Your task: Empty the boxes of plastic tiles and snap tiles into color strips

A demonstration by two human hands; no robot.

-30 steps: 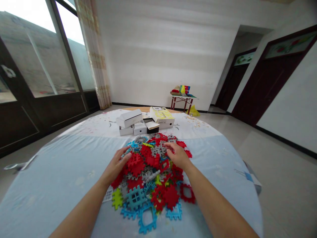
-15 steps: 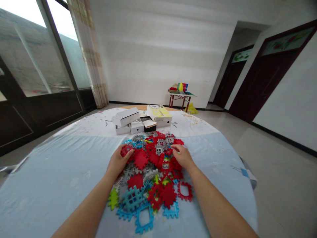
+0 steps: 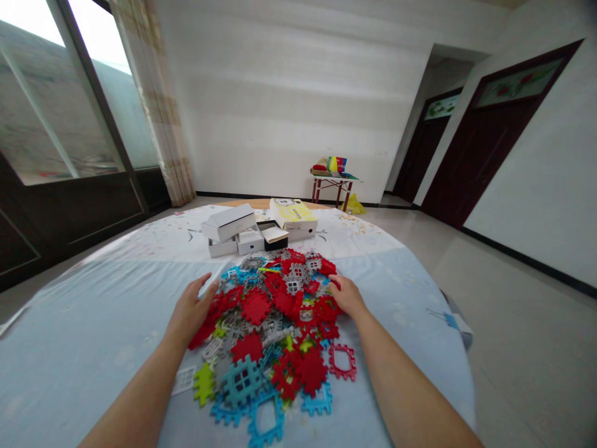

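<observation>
A heap of interlocking plastic pieces in red, grey, blue and green lies on the cloth-covered table. My left hand is at the heap's left edge, its fingers apart, beside red pieces that show under and next to the palm. At the right edge my right hand has its thumb and fingers drawn close together against red pieces; what they hold, if anything, is hidden. Nearest to me are a teal piece, blue frames and a green piece. A red square frame lies at the right.
White boxes, a black box and a yellow-and-white box stand behind the heap. The round table has a blue and white cloth. A small table with colourful things is by the wall.
My left hand has moved left, away from the middle, and red pieces now lie by it at the left edge. A white piece has come into view near my left forearm. The view has shifted slightly.
</observation>
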